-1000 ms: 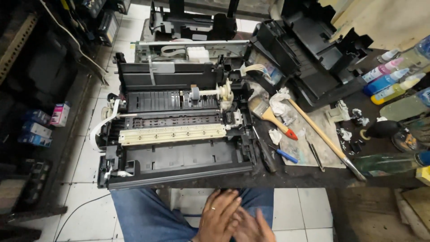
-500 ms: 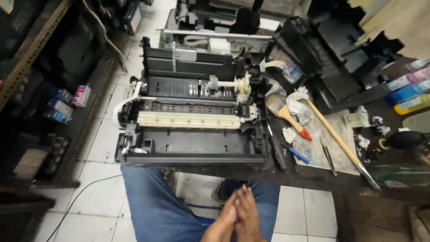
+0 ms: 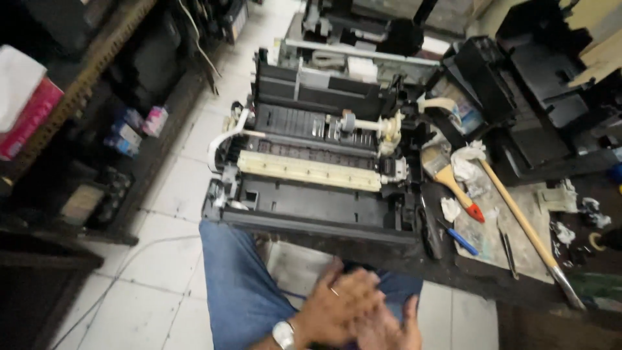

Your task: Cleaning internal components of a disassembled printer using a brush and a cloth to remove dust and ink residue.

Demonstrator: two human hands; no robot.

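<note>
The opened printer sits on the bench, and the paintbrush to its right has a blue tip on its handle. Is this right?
Not quite. In the head view the paintbrush lies to the right of the opened printer on the bench, but the tip of its handle is red, not blue. The blue thing nearby is a pen.

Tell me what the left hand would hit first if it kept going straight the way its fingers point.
Probably the front edge of the opened printer on the bench. The left hand is blurred above the lap, fingers aimed up and forward, so depth is uncertain.
</note>
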